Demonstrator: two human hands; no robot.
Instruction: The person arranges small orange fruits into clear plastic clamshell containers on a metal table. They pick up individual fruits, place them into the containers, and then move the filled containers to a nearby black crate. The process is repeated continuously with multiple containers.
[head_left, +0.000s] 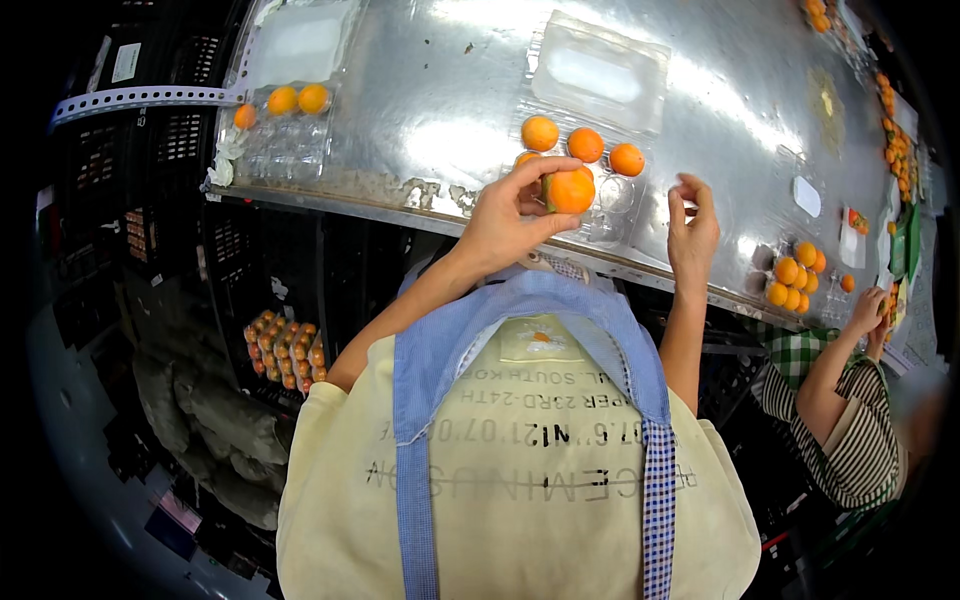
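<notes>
My left hand grips a round orange fruit with a greenish patch at one side, between thumb and fingers. It is held above an open clear plastic clamshell pack with moulded cells. Three orange fruits, one of them in the middle, sit in a row toward the pack's lid. More fruit is partly hidden behind my left hand. My right hand hovers just right of the pack, fingers half curled and apart, with nothing visible in it.
Another open clamshell with three fruits lies left on the metal table. A perforated strip sticks out there. To the right is a fruit group and a co-worker's arm. Filled packs stand in a dark crate below left.
</notes>
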